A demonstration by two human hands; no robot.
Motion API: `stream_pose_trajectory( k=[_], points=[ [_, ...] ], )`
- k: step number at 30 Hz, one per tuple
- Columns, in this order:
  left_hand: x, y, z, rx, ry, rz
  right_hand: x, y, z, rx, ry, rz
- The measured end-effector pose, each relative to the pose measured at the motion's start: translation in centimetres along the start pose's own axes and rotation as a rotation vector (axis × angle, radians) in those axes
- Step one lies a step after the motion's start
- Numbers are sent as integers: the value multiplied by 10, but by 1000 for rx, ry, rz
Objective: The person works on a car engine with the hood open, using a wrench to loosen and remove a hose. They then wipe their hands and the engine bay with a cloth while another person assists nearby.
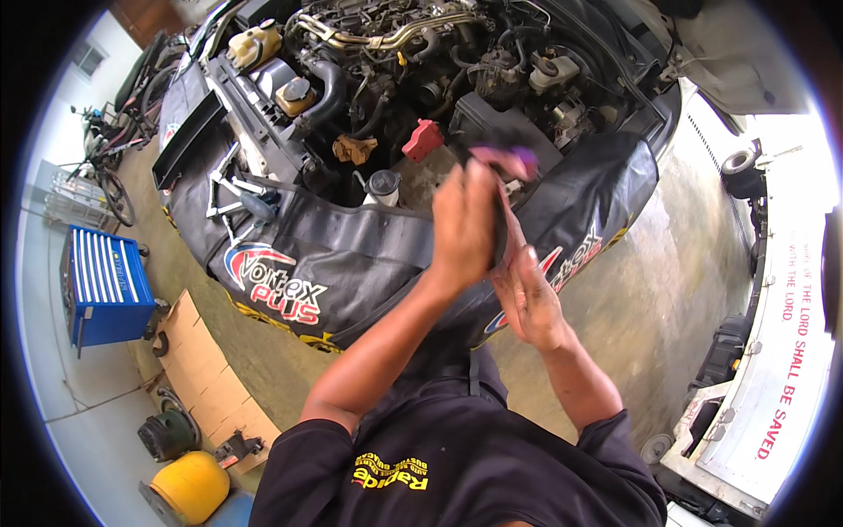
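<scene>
Head view, only one: left hand [464,224] is curling closed round the upper part of the rag [515,230]. Right hand [533,303] is lying nearly flat against the lower end, fingers mostly straight; can't tell if it's pinching or just pressing.

Rag is hanging between the hands, above the front edge of the car, right of that edge's middle. It's showing the cover [382,239] below and the black box [500,121] beyond.

Doing it well, my read: looks like the rag is being worked between the hands. Best to be gripping firmly up top, pressing evenly with the right palm, turning to a clean fold as it dirties, and holding the loose end clear of the red part [423,139] and the engine [378,35].

Looks: rag is showing thin, edge-on, dull pinkish-brown; a pink-purple end is blurring past the left knuckles. Material and dirt: can't tell.
</scene>
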State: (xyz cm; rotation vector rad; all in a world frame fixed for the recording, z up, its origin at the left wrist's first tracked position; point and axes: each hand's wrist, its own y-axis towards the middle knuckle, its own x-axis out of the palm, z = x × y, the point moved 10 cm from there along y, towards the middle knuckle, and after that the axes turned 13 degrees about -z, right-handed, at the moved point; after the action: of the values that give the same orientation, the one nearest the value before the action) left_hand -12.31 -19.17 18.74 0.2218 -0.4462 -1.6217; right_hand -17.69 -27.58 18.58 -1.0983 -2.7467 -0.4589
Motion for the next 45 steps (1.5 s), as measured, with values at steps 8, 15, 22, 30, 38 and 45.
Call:
stream_pose_trajectory(
  k=[8, 15, 22, 30, 38, 45],
  points=[
    [21, 99, -90, -57, -913, 126, -121, 98, -39, 136, -1989, -39],
    [-8, 117, -136, -118, -364, 471, -167, 144, -8, -251, -1507, -390],
    [-34, 113, -159, -211, -517, 531, -157, 164, 18, -280, -1525, -707],
    [-36, 134, -148, -115, 246, 208, -212, 168, 53, 508, 72, -377],
    [-23, 115, -124, 146, 736, 286, -191, 124, 80, 837, 206, -697],
    [-47, 100, -135, -134, 406, 449, -179, 136, 71, 727, 125, -764]
  ],
)
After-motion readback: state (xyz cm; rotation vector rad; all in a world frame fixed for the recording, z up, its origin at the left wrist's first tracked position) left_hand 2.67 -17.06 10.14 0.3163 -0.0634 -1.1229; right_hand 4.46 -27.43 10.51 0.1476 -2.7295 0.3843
